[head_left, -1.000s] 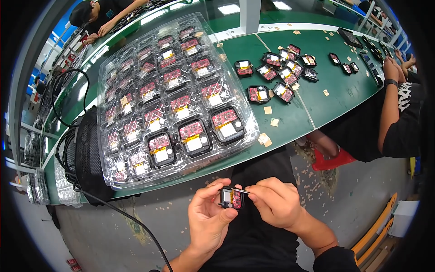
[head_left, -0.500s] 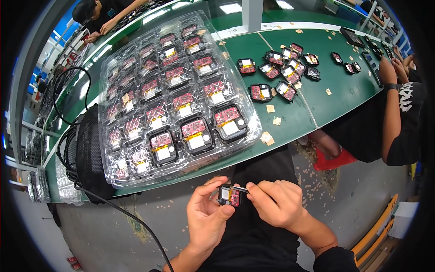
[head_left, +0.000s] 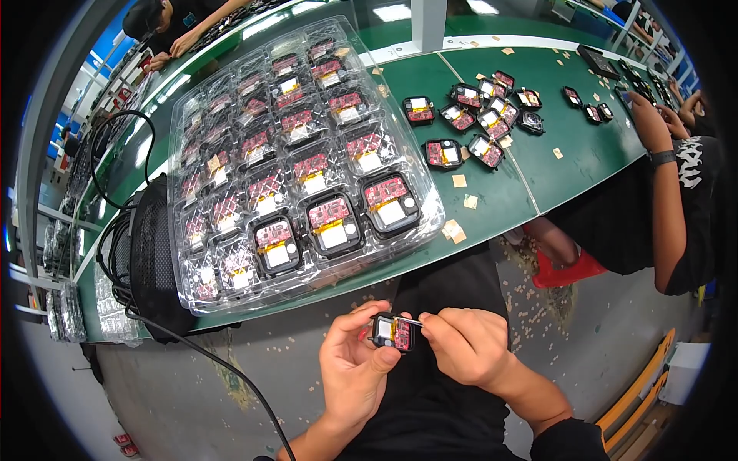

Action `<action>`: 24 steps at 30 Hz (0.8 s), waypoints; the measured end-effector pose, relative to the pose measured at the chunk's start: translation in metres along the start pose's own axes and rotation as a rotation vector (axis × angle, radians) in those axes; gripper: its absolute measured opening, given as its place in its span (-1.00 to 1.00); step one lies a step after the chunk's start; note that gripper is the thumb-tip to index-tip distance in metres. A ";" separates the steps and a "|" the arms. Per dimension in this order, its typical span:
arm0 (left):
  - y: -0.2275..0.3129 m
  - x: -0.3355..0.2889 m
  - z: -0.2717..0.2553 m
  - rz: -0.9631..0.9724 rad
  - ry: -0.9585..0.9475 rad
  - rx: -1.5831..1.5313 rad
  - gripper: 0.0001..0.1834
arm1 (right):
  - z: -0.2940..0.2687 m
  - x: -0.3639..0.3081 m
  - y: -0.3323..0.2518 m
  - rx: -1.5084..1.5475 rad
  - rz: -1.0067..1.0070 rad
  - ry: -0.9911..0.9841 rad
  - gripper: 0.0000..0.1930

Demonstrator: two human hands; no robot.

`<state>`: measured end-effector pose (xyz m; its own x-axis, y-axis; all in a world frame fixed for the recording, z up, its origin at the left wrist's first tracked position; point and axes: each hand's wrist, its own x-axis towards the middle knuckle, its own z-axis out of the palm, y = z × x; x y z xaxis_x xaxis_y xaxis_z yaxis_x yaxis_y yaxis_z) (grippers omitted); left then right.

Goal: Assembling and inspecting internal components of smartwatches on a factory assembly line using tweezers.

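Note:
My left hand (head_left: pixel 354 365) grips a small black device module (head_left: pixel 393 333) with a red circuit board and a white part inside, held over my lap below the table edge. My right hand (head_left: pixel 461 346) pinches a thin tool or strip whose tip rests on the module's top edge. Just beyond my hands a clear plastic tray (head_left: pixel 192 296) lies on the green table (head_left: pixel 538 177), with many similar modules in its pockets. Several loose modules (head_left: pixel 477 115) lie to the tray's right.
Small tan paper scraps (head_left: pixel 453 229) dot the table and floor. A black mesh object (head_left: pixel 150 253) and black cables (head_left: pixel 111 154) sit left of the tray. Another person's arm (head_left: pixel 665 192) reaches onto the table at right; a person (head_left: pixel 165 19) works at the far left.
Both hands stay together on the module, shifted slightly in view. The right hand's fingers have slid a little along the module's top edge.

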<state>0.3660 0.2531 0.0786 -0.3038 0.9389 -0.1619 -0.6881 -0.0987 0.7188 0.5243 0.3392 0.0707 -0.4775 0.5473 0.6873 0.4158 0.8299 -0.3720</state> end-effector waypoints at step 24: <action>0.000 -0.001 0.001 0.046 0.004 0.076 -0.37 | -0.010 0.008 -0.006 0.190 0.169 -0.103 -0.82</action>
<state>0.3673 0.2523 0.0799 -0.3367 0.9325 -0.1308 -0.6214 -0.1157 0.7749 0.5256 0.3376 0.0843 -0.4941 0.6796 0.5422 0.3484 0.7262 -0.5927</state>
